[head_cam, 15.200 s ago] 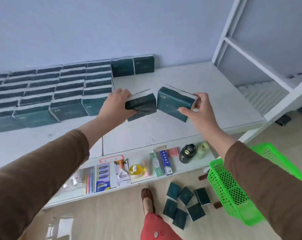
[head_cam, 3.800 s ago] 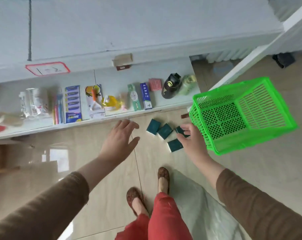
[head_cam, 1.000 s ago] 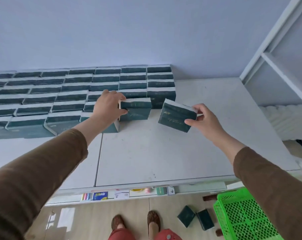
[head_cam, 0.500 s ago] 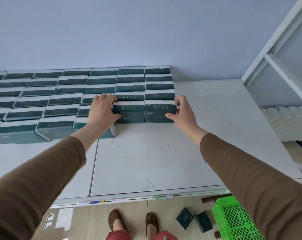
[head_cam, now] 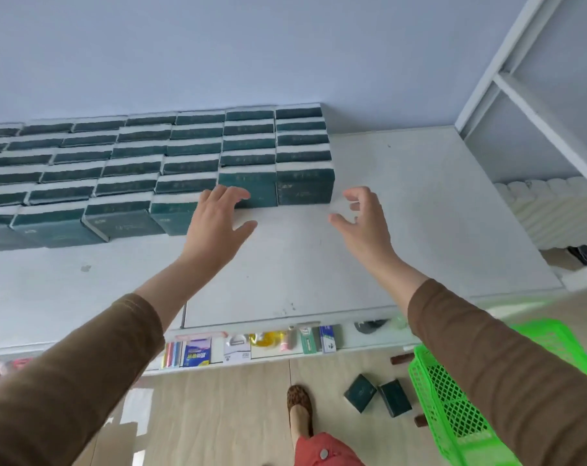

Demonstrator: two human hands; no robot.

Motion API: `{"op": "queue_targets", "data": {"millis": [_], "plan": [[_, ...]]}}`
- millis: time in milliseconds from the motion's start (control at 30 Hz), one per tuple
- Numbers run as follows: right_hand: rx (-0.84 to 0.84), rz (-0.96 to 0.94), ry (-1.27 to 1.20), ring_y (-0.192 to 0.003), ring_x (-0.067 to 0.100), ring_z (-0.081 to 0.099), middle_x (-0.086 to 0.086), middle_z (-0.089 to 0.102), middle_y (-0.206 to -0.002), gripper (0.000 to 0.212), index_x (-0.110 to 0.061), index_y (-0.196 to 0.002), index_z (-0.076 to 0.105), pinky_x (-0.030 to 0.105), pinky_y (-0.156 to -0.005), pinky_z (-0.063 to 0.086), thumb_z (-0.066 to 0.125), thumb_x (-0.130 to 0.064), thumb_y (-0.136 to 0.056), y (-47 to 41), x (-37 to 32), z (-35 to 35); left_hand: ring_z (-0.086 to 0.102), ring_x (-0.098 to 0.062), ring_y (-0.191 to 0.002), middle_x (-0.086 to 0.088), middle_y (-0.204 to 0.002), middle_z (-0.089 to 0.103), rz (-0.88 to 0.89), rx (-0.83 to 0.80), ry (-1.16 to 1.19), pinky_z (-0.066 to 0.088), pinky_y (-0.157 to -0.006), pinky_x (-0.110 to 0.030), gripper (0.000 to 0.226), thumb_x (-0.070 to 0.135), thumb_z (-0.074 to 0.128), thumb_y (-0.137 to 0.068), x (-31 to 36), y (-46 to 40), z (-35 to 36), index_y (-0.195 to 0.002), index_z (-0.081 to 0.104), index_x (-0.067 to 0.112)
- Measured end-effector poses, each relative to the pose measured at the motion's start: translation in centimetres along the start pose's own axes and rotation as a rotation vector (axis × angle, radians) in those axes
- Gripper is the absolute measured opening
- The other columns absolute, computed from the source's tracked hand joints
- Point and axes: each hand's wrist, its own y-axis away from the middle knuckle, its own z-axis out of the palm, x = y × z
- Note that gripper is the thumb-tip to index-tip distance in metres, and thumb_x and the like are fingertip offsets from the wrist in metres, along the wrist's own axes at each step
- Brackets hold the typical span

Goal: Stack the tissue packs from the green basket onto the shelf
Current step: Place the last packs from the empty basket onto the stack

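1. On the broad white shelf top [head_cam: 319, 264], rows of dark green tissue packs with white upper edges [head_cam: 157, 163] are sitting stacked against the pale blue wall [head_cam: 218, 45], running off to the left.
2. The two front packs at the right end of the stack [head_cam: 275, 188] are standing side by side, their faces flush.
3. The person's left hand [head_cam: 214, 223] is hovering over the shelf just in front of those packs, fingers straight and spread, gripping nothing; whether the fingertips are touching a pack I cannot tell.
4. The right hand [head_cam: 359, 223] is hanging a little to the right of the end pack, apart from it, fingers loosely curled and parted, holding nothing.
5. Both arms are wearing brown sleeves [head_cam: 487, 364].
6. Down on the beige tiled floor [head_cam: 218, 415], two loose dark green tissue packs [head_cam: 376, 396] are lying beside the bright green plastic mesh basket [head_cam: 446, 408], which is standing at the lower right, partly hidden by the right sleeve.
7. Below the shelf top, a lower white ledge [head_cam: 352, 341] is carrying small packaged goods [head_cam: 238, 348] in a row.
8. One patterned shoe [head_cam: 298, 405] is showing above a red trouser leg [head_cam: 322, 449].
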Motion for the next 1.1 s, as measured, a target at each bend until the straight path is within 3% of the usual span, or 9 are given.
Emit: {"op": "queue_targets", "data": {"millis": [167,300,500,633,767,967,1100], "plan": [[0.066,-0.007,-0.043,-0.107,0.005,0.053,-0.016,0.054,-0.116,0.028,-0.034,-0.113,0.053,0.017,-0.084,0.042,0.065,-0.025,-0.090,12.2,2.7,-3.1,0.048,-0.017,-0.107,0.007,-0.115,0.057,0.204,-0.022,0.070,0.038,-0.092,-0.026,0.036,0.027,0.069,-0.087,3.4,10.1,2.9,-0.121,0.058,0.022],[0.087,0.175,-0.124,-0.100,-0.002,0.055,-0.012,0.060,-0.113,0.023,-0.029,-0.108,0.058,0.012,-0.079,0.043,0.067,-0.017,-0.089,22.4,8.4,-3.8,0.048,-0.016,-0.101,0.008,-0.110,0.056,0.288,-0.144,0.144,0.037,-0.086,-0.024,0.031,0.024,0.068,-0.087,4.9,19.3,8.4,-0.116,0.059,0.023],[0.035,0.635,-0.137,-0.100,0.020,0.062,0.008,0.066,-0.111,0.018,-0.012,-0.105,0.060,0.034,-0.092,0.049,0.067,-0.007,-0.089,35.3,21.9,-2.2,0.053,-0.021,-0.104,0.003,-0.110,0.059,0.081,-0.438,0.266,0.043,-0.091,-0.034,0.034,0.018,0.073,-0.083,4.9,32.2,20.3,-0.115,0.062,0.019],[-0.050,0.878,-0.072,-0.106,0.019,0.063,-0.004,0.064,-0.104,0.017,-0.018,-0.104,0.060,0.031,-0.091,0.046,0.066,-0.013,-0.090,41.9,31.0,0.4,0.052,-0.015,-0.105,0.006,-0.111,0.058,-0.054,-0.650,0.248,0.045,-0.092,-0.034,0.033,0.024,0.069,-0.086,3.8,38.5,29.1,-0.119,0.061,0.022],[-0.090,1.037,-0.045,-0.106,0.019,0.061,0.003,0.064,-0.113,0.023,-0.018,-0.111,0.057,0.030,-0.088,0.045,0.065,-0.017,-0.089,45.0,40.5,4.2,0.050,-0.014,-0.109,0.008,-0.113,0.055,-0.115,-0.777,0.188,0.043,-0.090,-0.027,0.035,0.027,0.065,-0.088,1.9,41.7,38.7,-0.121,0.057,0.025],[-0.101,1.142,0.046,-0.102,0.020,0.057,0.010,0.060,-0.128,0.038,-0.010,-0.130,0.051,0.024,-0.075,0.042,0.059,-0.022,-0.094,45.4,55.8,9.8,0.046,-0.015,-0.116,0.007,-0.122,0.051,-0.116,-0.840,0.088,0.048,-0.084,-0.034,0.039,0.026,0.061,-0.090,-1.0,42.7,54.4,-0.128,0.051,0.025],[-0.058,1.143,0.103,-0.119,0.029,0.058,0.012,0.054,-0.138,0.045,-0.011,-0.137,0.044,0.028,-0.083,0.044,0.058,-0.026,-0.096,42.9,64.9,12.8,0.044,-0.018,-0.123,0.004,-0.131,0.047,-0.027,-0.876,0.009,0.047,-0.090,-0.035,0.045,0.020,0.057,-0.092,-2.5,41.5,64.4,-0.135,0.046,0.025]]}}
